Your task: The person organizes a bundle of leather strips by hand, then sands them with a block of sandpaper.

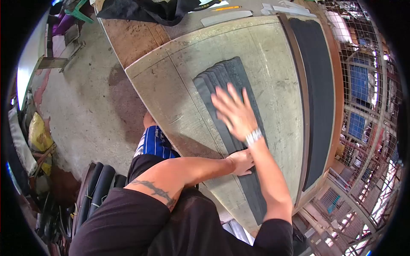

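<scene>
A stack of long dark grey strips (pixel 226 72) lies lengthwise on the worn board tabletop (pixel 179 106), its layers stepped at the far end. My right hand (pixel 235 113), with a metal watch at the wrist, is spread over the upper half of the stack and slightly blurred. Lower down, my left hand (pixel 242 163) is curled over the strips, its fingers partly hidden beneath my right forearm. The strips run on below both hands toward my body.
A long dark panel (pixel 315 98) lies along the table's right side, past a brown wooden strip (pixel 297 72). Black cloth (pixel 149 10), a yellow pencil (pixel 227 8) and pale offcuts (pixel 226 18) lie at the far end. Dark rolls (pixel 102 183) stand at lower left; wire mesh (pixel 363 85) rises at right.
</scene>
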`<state>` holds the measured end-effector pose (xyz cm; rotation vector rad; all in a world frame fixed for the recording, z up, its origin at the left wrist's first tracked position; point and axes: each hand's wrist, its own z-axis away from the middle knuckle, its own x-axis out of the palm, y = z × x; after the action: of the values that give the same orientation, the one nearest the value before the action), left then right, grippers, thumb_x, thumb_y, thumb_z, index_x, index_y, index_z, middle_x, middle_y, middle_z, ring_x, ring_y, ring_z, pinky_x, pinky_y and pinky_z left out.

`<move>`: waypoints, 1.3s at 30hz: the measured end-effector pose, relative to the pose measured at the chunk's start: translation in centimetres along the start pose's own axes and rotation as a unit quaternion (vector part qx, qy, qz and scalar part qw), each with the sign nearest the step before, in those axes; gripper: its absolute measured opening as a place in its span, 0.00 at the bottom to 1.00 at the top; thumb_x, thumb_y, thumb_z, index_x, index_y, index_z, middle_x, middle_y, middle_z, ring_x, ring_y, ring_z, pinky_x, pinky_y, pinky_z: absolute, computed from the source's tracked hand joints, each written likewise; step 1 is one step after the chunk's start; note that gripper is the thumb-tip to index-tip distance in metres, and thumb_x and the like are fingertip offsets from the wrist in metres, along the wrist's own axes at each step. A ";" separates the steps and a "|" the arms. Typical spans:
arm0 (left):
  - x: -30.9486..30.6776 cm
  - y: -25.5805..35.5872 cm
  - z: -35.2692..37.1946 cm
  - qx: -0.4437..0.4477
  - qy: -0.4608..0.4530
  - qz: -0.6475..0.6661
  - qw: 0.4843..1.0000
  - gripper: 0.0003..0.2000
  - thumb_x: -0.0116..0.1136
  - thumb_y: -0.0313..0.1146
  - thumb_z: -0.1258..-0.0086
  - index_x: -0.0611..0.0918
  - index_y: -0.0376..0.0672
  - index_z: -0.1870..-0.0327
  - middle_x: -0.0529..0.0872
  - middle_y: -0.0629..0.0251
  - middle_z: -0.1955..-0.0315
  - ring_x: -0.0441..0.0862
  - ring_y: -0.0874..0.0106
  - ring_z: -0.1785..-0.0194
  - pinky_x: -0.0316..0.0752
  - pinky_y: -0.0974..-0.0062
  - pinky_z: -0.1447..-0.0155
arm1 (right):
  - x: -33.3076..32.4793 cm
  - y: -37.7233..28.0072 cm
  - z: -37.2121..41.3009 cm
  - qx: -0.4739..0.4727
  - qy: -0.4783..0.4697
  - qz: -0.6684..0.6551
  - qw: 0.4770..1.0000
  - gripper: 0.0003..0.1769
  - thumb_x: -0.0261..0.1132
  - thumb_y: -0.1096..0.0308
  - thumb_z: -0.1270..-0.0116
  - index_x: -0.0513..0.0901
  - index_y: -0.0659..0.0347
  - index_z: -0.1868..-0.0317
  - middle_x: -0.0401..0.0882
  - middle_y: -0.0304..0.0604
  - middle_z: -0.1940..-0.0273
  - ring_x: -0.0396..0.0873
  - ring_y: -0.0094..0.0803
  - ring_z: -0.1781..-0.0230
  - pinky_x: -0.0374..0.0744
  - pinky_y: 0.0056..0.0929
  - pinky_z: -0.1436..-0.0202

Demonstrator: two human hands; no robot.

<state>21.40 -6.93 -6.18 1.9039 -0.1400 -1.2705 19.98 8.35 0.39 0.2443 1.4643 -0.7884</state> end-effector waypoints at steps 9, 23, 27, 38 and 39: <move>0.9 0.3 0.9 -0.043 0.037 0.075 0.996 0.39 0.42 0.56 0.18 0.56 0.42 0.13 0.51 0.53 0.12 0.48 0.53 0.10 0.43 0.45 0.10 | 0.4 -1.5 7.6 0.020 -0.114 -0.011 0.993 0.41 0.74 0.61 0.33 0.72 0.38 0.19 0.60 0.35 0.14 0.51 0.47 0.11 0.52 0.71 0.14; 1.1 0.2 0.2 -0.006 0.027 0.031 0.999 0.45 0.50 0.60 0.22 0.54 0.40 0.13 0.46 0.51 0.12 0.43 0.51 0.10 0.40 0.45 0.10 | -0.8 -1.8 4.4 0.018 -0.109 -0.004 0.994 0.42 0.76 0.64 0.36 0.74 0.42 0.20 0.63 0.40 0.16 0.52 0.50 0.12 0.52 0.73 0.15; 0.8 0.5 0.8 -0.023 0.051 0.019 0.998 0.50 0.57 0.65 0.27 0.58 0.37 0.14 0.49 0.48 0.12 0.45 0.46 0.11 0.39 0.45 0.10 | 1.6 -0.5 9.0 0.052 -0.074 -0.010 0.996 0.44 0.75 0.63 0.34 0.70 0.34 0.18 0.58 0.32 0.13 0.51 0.45 0.11 0.53 0.73 0.15; 4.4 0.2 -0.9 -0.006 -0.073 0.077 0.994 0.43 0.62 0.60 0.29 0.70 0.37 0.22 0.68 0.46 0.22 0.63 0.50 0.18 0.53 0.50 0.13 | 0.2 0.3 6.0 0.037 -0.034 -0.052 0.997 0.43 0.78 0.63 0.35 0.73 0.35 0.20 0.60 0.35 0.14 0.51 0.47 0.11 0.52 0.71 0.14; 4.8 0.4 -1.2 -0.020 -0.086 0.091 0.992 0.41 0.62 0.62 0.29 0.76 0.37 0.26 0.75 0.48 0.26 0.69 0.52 0.20 0.56 0.50 0.14 | 1.9 0.7 9.6 0.050 -0.046 -0.029 0.997 0.45 0.79 0.64 0.37 0.73 0.34 0.20 0.62 0.34 0.15 0.52 0.47 0.11 0.52 0.71 0.14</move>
<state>24.86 -8.89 -9.23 1.7043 -0.3656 -1.3009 27.78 2.53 -0.29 0.2400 1.3514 -0.9102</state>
